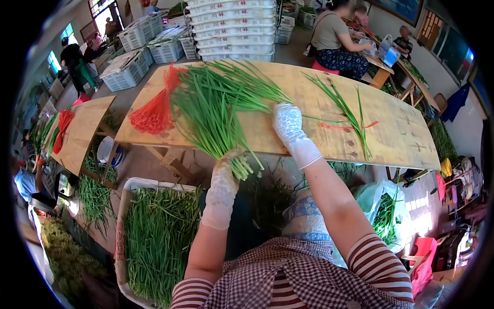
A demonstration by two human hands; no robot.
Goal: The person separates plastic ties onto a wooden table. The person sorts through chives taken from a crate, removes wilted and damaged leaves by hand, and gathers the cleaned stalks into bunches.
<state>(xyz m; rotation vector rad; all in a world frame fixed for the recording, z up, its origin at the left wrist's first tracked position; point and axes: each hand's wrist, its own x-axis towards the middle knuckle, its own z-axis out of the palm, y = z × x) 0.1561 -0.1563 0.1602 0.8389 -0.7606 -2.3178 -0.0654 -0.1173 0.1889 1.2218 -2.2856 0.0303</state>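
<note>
My left hand, in a white patterned glove, is wrapped round the cut ends of a thick bunch of garlic chives. Their long green leaves fan out over the wooden table. My right hand, gloved the same way, is closed at the table's near edge, against the pale ends of more garlic chives. Its fingertips are partly hidden. Right of it, a few loose chives lie across a red tie. A bundle of red ties rests left of the bunch.
Below the table on the left stands a white crate full of greens. A plastic bag with chives is on my right. Stacked white crates stand behind the table. Other people sit at a table at the back right.
</note>
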